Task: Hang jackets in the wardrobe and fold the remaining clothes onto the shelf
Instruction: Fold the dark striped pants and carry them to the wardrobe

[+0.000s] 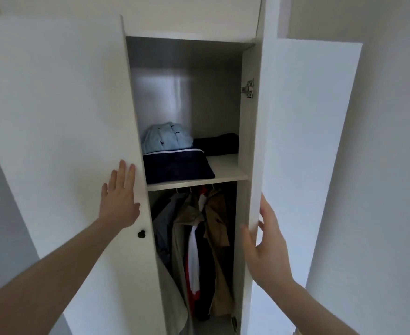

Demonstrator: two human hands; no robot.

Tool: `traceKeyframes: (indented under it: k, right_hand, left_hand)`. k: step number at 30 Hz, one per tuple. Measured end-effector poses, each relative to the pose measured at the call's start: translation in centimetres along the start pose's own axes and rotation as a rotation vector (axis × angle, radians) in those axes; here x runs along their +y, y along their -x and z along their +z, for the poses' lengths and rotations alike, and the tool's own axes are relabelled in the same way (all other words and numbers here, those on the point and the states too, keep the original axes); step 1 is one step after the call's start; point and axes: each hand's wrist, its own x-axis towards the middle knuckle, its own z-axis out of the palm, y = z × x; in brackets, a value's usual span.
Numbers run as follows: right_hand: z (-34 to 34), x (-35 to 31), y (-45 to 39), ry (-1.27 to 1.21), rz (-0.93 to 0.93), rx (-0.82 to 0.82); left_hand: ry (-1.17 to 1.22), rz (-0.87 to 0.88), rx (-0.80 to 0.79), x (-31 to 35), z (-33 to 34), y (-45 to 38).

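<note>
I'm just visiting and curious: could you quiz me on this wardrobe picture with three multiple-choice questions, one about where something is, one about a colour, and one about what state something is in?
1. Where does the light blue garment lie?
A. on the shelf, behind the folded navy garment
B. on the rail below
C. on the floor

2. What colour is the knob on the left door?
A. white
B. black
C. red

3. How is the left hand placed?
A. curled round the knob
B. flat against the left door, fingers straight
C. gripping a hanger

Answers: 1 A, it sits on the shelf beside a dark garment. 2 B, the knob shows dark against the white door. 3 B, its palm rests above the knob, while the right hand holds the right door's edge.
</note>
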Motion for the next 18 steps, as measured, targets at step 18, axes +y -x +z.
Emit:
traceKeyframes:
  k: [18]
  right_hand:
    - [18.4, 0.9, -6.6, 0.27, -0.215, -0.412]
  left_hand:
    - [-0.168, -0.002, -0.264, -4.3, 0.4, -1.6]
